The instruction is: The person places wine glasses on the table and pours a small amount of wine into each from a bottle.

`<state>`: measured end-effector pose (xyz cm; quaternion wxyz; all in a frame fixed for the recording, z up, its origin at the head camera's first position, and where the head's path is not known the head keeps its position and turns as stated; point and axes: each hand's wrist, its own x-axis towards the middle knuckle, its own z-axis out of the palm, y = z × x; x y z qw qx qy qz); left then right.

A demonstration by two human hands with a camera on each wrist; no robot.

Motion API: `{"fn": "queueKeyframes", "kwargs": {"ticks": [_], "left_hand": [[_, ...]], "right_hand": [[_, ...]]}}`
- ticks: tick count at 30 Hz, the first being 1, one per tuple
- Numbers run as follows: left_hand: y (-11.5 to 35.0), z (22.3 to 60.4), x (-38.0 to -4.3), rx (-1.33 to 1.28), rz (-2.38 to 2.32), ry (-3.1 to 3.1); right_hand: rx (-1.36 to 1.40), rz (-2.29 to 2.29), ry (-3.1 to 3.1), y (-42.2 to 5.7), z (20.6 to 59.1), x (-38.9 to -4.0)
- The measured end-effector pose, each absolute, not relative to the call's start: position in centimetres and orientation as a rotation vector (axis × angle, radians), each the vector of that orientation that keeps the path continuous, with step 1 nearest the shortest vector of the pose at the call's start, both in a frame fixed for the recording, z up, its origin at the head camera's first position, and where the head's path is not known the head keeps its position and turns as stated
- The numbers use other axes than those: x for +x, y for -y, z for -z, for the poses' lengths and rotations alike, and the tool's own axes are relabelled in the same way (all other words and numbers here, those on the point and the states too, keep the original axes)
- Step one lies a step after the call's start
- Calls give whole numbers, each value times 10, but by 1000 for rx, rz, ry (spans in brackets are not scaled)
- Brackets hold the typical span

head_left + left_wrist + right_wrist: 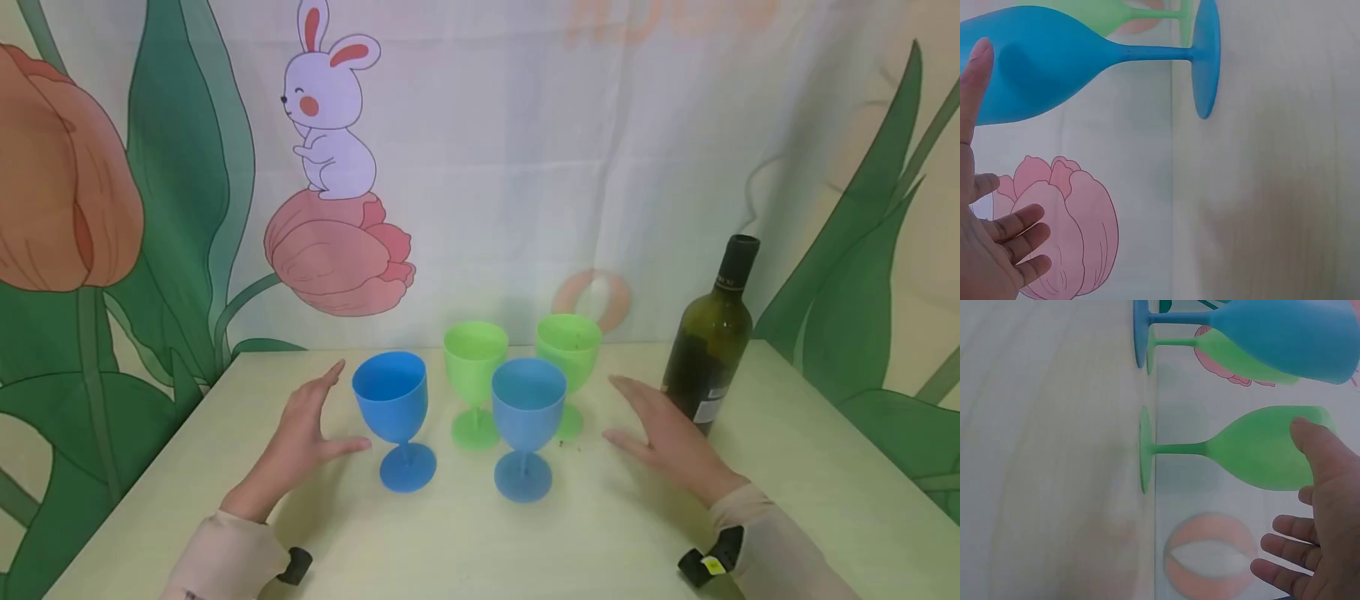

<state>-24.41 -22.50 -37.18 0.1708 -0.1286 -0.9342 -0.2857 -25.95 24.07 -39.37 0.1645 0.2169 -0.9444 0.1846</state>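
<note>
Left hand [300,433] and right hand [675,442] hover empty, thumbs spread wide, bright-blue plastic-looking goblet [396,408] just inward of left grip, lime-green plastic-looking goblet [579,367] inward of right; a hasty sweep could topple either thin-stemmed piece.

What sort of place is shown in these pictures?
Probably a staged indoor tabletop setup: a pale table, a printed cloth backdrop hanging behind it, and four goblets standing together.
</note>
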Motion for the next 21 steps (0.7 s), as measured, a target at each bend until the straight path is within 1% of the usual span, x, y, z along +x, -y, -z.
{"fn": "queueKeyframes", "kwargs": {"ticks": [9,21], "left_hand": [[221,359,-235,-414,1076,2384],[201,334,-214,-421,1123,2230]], "right_hand": [[577,-692,2524,-238,369,-247],[573,-695,2327,-243,346,-238]]}}
